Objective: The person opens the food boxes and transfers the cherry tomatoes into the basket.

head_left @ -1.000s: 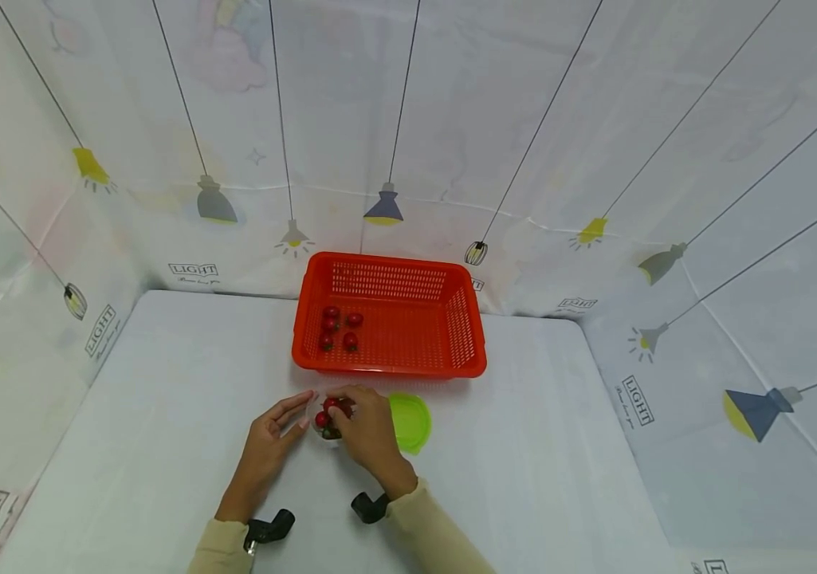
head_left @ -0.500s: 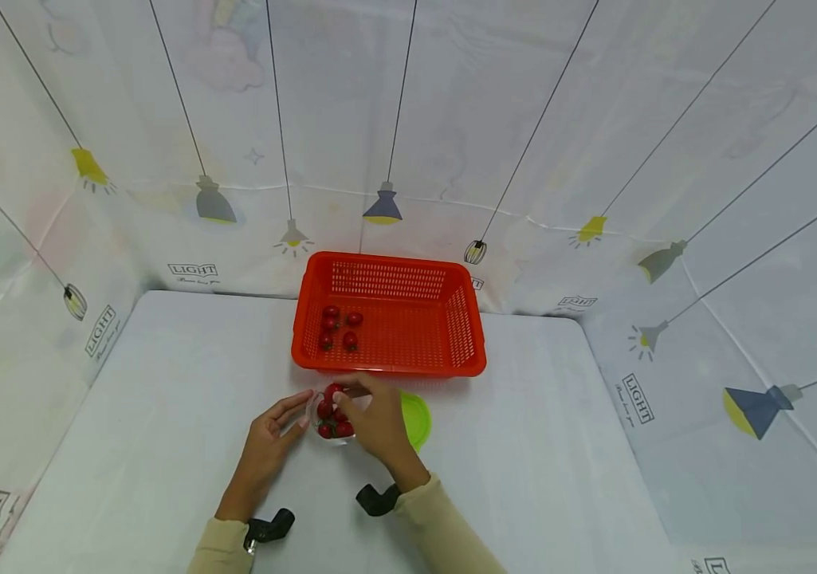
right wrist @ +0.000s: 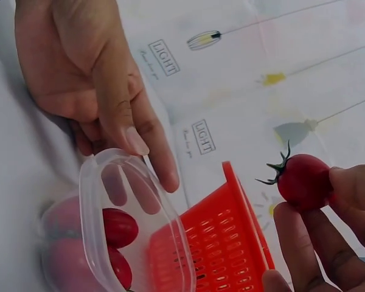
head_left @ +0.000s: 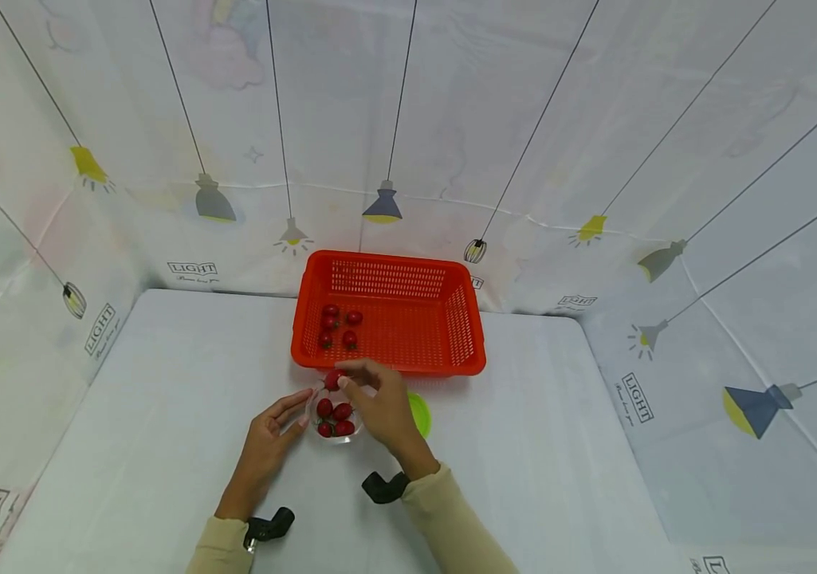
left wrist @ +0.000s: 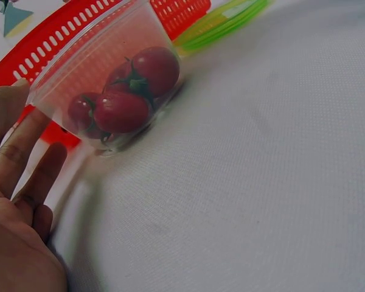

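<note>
My right hand pinches a red cherry tomato with a green stem crown between thumb and fingers. That tomato is above the far side of a small clear plastic container. Several cherry tomatoes lie inside the container, which stands upright on the table. My left hand is at the container's left side. Its thumb touches the rim and its extended fingers lie along the outside wall, as the right wrist view shows. Just behind is a red plastic basket, with several cherry tomatoes in its left part.
A green lid lies flat on the white table, right of the container and partly hidden by my right hand. Printed white sheets with hanging-lamp drawings enclose the table at the back and sides.
My right hand has lifted a tomato out of the container and moved it forward, toward the basket. More tomatoes now show in the container. The left hand has stayed in place.
</note>
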The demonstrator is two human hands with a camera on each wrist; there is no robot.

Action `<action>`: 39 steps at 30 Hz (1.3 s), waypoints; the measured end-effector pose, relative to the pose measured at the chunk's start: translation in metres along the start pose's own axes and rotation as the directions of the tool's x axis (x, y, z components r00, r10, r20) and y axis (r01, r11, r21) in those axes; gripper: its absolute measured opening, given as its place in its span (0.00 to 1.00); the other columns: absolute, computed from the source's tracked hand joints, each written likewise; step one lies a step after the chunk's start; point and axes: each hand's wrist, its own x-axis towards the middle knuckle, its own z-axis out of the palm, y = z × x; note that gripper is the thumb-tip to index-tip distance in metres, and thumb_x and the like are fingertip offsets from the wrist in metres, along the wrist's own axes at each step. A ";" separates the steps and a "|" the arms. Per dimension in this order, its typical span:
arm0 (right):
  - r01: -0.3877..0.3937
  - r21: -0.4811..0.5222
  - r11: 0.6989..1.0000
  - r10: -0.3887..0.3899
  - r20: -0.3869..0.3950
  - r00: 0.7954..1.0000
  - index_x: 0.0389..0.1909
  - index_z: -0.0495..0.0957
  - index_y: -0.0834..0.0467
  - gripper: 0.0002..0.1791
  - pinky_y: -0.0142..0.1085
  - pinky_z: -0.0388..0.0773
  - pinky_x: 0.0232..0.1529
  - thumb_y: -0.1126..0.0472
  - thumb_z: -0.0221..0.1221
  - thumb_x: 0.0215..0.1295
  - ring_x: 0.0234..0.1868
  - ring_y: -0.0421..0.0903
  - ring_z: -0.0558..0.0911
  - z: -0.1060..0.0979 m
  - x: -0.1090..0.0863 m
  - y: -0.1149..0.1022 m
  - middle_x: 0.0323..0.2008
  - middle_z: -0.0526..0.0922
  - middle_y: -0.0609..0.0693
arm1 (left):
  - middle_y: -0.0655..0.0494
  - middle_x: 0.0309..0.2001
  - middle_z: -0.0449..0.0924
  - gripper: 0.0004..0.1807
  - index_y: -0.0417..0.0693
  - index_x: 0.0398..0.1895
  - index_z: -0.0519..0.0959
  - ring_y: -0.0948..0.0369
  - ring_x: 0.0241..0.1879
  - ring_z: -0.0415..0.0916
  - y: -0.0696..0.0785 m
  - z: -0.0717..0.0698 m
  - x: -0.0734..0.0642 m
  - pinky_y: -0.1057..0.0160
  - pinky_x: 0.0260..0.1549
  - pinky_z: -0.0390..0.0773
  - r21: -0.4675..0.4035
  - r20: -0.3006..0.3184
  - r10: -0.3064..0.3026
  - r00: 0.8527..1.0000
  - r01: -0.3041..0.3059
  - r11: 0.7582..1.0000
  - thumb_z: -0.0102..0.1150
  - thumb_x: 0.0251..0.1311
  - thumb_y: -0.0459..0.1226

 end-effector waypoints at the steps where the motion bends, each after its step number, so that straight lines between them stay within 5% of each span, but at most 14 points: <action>1: -0.002 0.013 1.000 0.002 0.002 1.000 0.60 0.85 0.45 0.15 0.51 0.80 0.62 0.50 0.63 0.77 0.53 0.42 0.85 -0.001 0.001 0.000 0.49 0.90 0.38 | 0.60 0.73 0.78 0.27 0.63 0.73 0.76 0.69 0.78 0.64 0.000 0.000 0.000 0.82 0.66 0.62 0.003 -0.002 -0.004 1.000 0.004 1.000 0.66 0.73 0.46; 4: 0.005 0.039 0.999 -0.005 -0.002 1.000 0.60 0.86 0.46 0.15 0.51 0.80 0.62 0.51 0.63 0.77 0.53 0.42 0.85 -0.003 0.003 0.000 0.50 0.90 0.39 | 0.61 0.73 0.78 0.27 0.63 0.73 0.76 0.70 0.77 0.64 0.000 0.000 0.000 0.79 0.69 0.61 0.002 -0.004 -0.012 1.000 0.012 1.000 0.67 0.73 0.46; 10: 0.044 0.047 0.998 -0.043 -0.020 0.999 0.60 0.86 0.49 0.15 0.49 0.83 0.60 0.53 0.62 0.78 0.54 0.45 0.86 -0.010 0.010 -0.002 0.53 0.90 0.42 | 0.59 0.73 0.78 0.27 0.61 0.73 0.76 0.65 0.79 0.62 0.000 0.000 0.000 0.48 0.81 0.54 -0.017 0.000 0.003 1.000 -0.003 1.000 0.66 0.73 0.44; 13: 0.050 0.062 0.997 -0.049 -0.015 0.999 0.59 0.86 0.47 0.13 0.43 0.83 0.60 0.54 0.61 0.79 0.55 0.45 0.85 -0.016 0.014 -0.005 0.55 0.89 0.44 | 0.58 0.73 0.78 0.26 0.60 0.73 0.76 0.62 0.80 0.61 0.000 0.000 0.000 0.41 0.82 0.51 -0.024 0.003 0.016 1.000 -0.016 1.000 0.66 0.73 0.43; 18: 0.056 0.103 0.993 -0.056 -0.007 0.998 0.59 0.87 0.43 0.13 0.39 0.84 0.60 0.55 0.61 0.79 0.56 0.45 0.86 -0.028 0.024 -0.008 0.59 0.88 0.47 | 0.61 0.73 0.77 0.27 0.62 0.74 0.75 0.65 0.80 0.61 0.002 0.000 0.000 0.63 0.79 0.57 -0.001 0.006 0.013 1.000 -0.013 1.000 0.66 0.74 0.45; 23: 0.074 0.141 0.987 -0.071 -0.026 0.997 0.60 0.86 0.51 0.14 0.36 0.84 0.59 0.57 0.61 0.79 0.56 0.48 0.86 -0.038 0.033 -0.005 0.59 0.88 0.54 | 0.60 0.74 0.77 0.27 0.62 0.74 0.75 0.66 0.80 0.61 0.001 -0.001 0.000 0.80 0.69 0.60 0.002 0.011 0.023 1.000 -0.023 1.000 0.65 0.74 0.44; 29: 0.056 0.185 0.981 -0.046 -0.056 0.997 0.59 0.87 0.54 0.14 0.36 0.84 0.58 0.60 0.61 0.79 0.56 0.54 0.86 -0.046 0.041 -0.008 0.59 0.87 0.60 | 0.57 0.74 0.77 0.27 0.59 0.75 0.75 0.67 0.79 0.63 0.000 -0.001 -0.001 0.81 0.68 0.62 -0.020 0.015 0.044 0.999 -0.044 0.999 0.65 0.74 0.42; 32: 0.034 0.214 0.976 -0.020 -0.067 0.998 0.59 0.87 0.53 0.14 0.45 0.84 0.62 0.61 0.60 0.79 0.56 0.55 0.86 -0.048 0.044 -0.009 0.59 0.86 0.63 | 0.57 0.74 0.76 0.28 0.58 0.75 0.74 0.68 0.79 0.63 0.000 -0.001 -0.001 0.80 0.69 0.62 -0.030 0.020 0.048 0.999 -0.048 0.998 0.65 0.74 0.41; 39: -0.104 0.270 0.957 0.123 -0.051 0.991 0.58 0.87 0.46 0.13 0.51 0.78 0.70 0.57 0.62 0.78 0.57 0.51 0.88 -0.053 0.048 -0.011 0.58 0.88 0.55 | 0.57 0.74 0.77 0.28 0.59 0.75 0.74 0.69 0.78 0.63 0.000 0.000 -0.001 0.81 0.68 0.61 -0.035 0.016 0.038 0.999 -0.038 0.999 0.65 0.74 0.43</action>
